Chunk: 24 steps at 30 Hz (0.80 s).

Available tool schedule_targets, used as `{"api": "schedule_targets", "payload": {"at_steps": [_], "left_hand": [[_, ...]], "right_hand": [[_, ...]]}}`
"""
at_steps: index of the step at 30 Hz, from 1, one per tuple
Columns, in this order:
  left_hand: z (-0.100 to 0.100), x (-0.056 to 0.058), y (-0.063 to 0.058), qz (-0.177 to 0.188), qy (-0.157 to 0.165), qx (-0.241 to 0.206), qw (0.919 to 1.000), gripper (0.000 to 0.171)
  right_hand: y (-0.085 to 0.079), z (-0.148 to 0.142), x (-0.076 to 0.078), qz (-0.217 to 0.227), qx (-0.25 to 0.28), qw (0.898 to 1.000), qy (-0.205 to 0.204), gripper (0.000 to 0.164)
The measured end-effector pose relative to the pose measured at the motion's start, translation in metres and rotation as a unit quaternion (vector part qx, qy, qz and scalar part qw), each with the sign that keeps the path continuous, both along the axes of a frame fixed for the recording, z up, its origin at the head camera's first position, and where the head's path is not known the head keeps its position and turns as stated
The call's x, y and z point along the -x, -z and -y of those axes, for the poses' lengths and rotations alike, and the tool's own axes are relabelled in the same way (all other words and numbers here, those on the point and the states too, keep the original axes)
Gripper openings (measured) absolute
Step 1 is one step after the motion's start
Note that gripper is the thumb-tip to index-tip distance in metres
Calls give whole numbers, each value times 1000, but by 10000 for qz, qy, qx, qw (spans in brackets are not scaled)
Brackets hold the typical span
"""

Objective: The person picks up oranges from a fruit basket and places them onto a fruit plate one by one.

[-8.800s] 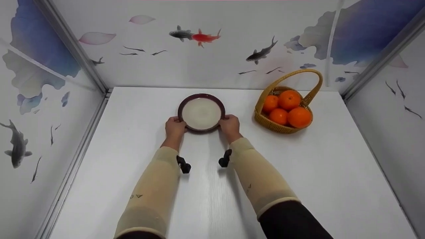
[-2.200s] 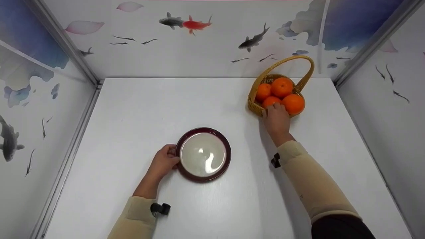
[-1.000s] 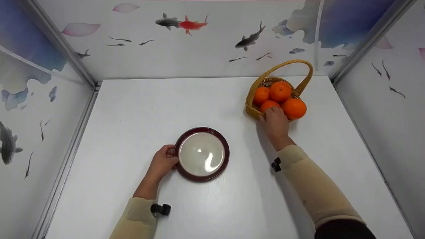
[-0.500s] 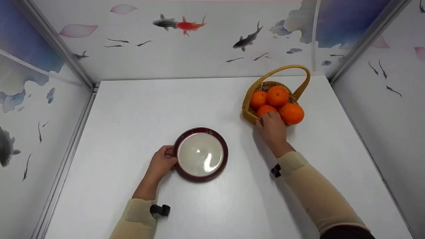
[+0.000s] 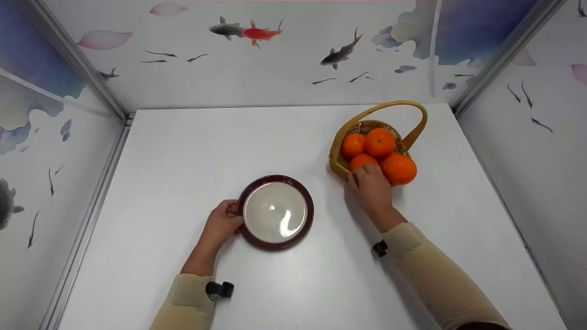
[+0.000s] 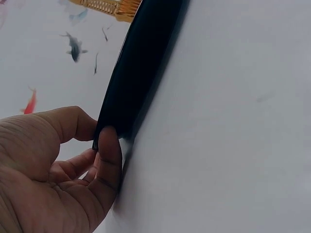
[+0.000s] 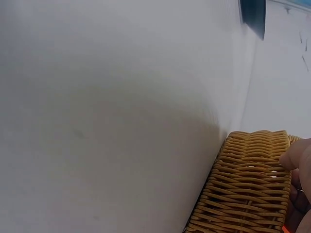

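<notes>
A round plate (image 5: 275, 213) with a cream middle and dark maroon rim lies on the white table. My left hand (image 5: 222, 224) pinches its left rim between thumb and fingers. The left wrist view shows the dark underside of the plate (image 6: 138, 68) with the fingers at its edge. Farther right stands a wicker basket (image 5: 338, 168) with a tall arched handle, holding several oranges (image 5: 379, 142). My right hand (image 5: 373, 192) grips its near rim. In the right wrist view the thumb lies on the outside of the woven wall (image 7: 248, 184), the fingers inside.
White panels (image 5: 293, 78) printed with fish and petals enclose the table (image 5: 183, 151) at the back and both sides. Metal corner posts (image 5: 509, 55) stand at the back left and right. Each sleeve carries a small black camera mount (image 5: 220, 289).
Over the last second my right hand has drawn the basket with its oranges nearer to me. Earlier, the plate came nearer from farther back, and my right hand left it for the basket.
</notes>
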<state>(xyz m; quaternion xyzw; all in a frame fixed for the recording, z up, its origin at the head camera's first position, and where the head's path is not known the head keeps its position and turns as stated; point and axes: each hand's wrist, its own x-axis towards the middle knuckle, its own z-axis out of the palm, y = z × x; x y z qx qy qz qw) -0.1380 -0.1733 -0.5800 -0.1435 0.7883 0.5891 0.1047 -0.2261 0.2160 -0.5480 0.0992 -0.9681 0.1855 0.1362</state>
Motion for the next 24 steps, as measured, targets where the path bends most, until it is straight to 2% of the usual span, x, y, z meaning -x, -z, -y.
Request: {"api": "schedule_targets", "payload": {"at_steps": [9,24], "left_hand": [[0,0,-2,-62,44,-21,10000,51],[1,-1,1,-78,-12,-68,9999,50]], "right_hand": [[3,4,-14,-185,44,9998,-107,17],[0,18,-34,145,102,9998,46,15]]}}
